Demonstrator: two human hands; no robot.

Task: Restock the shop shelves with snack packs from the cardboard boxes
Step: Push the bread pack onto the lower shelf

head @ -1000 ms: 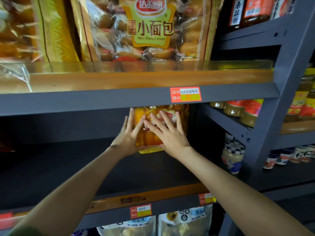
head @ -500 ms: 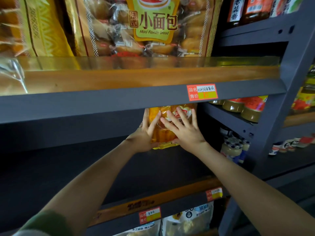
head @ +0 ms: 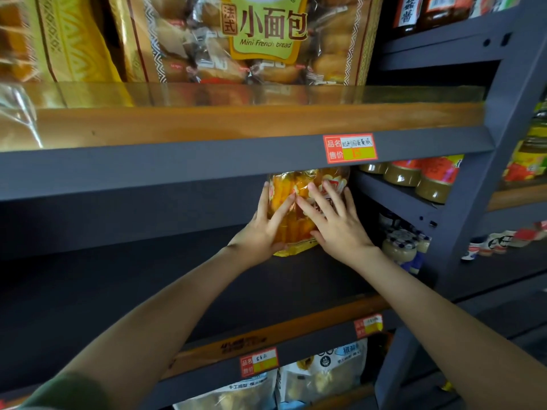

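Pressing snack pack (head: 299,214) with hands

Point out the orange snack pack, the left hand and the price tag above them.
orange snack pack (head: 299,187), head view, upper front face.
left hand (head: 260,232), head view, back of hand.
price tag (head: 350,148), head view, label centre.

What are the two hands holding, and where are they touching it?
The left hand and right hand press flat on the front face of the orange snack pack standing on the shelf; fingers straight, not wrapped round it.
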